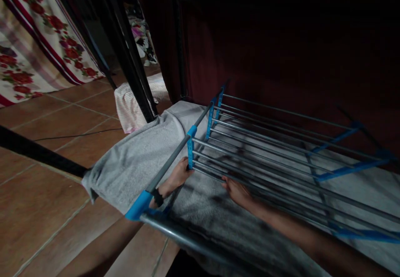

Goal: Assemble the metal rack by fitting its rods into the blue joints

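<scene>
A clothes drying rack (170, 160), with grey metal rods and blue plastic joints, stands in front of me. My left hand (180, 173) reaches beneath its side bar, a dark band on the wrist. Its fingers are closed at the lower end of a blue slotted bracket (190, 154). To the right, my right hand (236, 191) pinches one of the rack's lower rods, with its fingertips partly hidden. Under the rack lies a grey towel-like cloth (140, 149) spread over a low surface.
Dark metal posts (134, 60) rise at the left. Beyond them a striped cloth (128, 108) hangs low and a floral curtain (59, 31) reaches the tiled floor (40, 202). A dark red cloth (265, 64) hangs behind the rack. A thin cable (78, 136) crosses the tiles.
</scene>
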Demonstrator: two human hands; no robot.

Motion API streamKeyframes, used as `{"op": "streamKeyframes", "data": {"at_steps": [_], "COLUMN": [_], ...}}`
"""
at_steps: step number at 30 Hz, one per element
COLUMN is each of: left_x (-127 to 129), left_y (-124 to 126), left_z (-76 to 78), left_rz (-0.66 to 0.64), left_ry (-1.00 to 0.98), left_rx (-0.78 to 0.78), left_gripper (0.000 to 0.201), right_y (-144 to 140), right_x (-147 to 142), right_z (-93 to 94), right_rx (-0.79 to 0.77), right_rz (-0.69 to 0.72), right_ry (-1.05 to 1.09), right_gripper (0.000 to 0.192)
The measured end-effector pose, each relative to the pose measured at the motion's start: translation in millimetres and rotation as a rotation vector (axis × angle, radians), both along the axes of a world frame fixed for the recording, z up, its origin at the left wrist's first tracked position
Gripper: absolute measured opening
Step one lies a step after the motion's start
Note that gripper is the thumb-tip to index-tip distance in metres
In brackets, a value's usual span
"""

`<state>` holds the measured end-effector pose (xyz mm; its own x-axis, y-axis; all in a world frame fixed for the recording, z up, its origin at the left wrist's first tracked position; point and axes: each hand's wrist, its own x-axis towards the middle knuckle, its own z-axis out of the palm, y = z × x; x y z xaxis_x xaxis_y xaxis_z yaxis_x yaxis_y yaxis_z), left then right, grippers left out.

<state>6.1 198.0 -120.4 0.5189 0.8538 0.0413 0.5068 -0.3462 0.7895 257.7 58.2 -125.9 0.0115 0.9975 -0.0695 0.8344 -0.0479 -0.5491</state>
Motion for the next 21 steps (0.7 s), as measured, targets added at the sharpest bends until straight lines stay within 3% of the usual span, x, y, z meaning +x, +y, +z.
{"op": "streamKeyframes", "data": {"at_steps": [6, 16, 21], "left_x": [2, 6, 10], "left_y": [0, -10, -12], "left_z": [-10.0, 0.6, -1.9], "left_rz": [-0.012, 0.033, 0.061], "left_ry": [-0.096, -0.027, 0.009], "left_rx": [0.031, 0.059, 0.094], "left_gripper": [0.009, 0.015, 0.010], "right_y": [-3, -3, -3], "right_x": [5, 8, 10], "right_z": [7.0, 5.7, 0.7], "right_rx": [-0.153, -0.134, -0.153], "right_rz": [0.057, 0.066, 0.039], "right_ry": [-0.013, -0.002, 0.063], "right_gripper": [0.041, 0.039, 0.041]}}
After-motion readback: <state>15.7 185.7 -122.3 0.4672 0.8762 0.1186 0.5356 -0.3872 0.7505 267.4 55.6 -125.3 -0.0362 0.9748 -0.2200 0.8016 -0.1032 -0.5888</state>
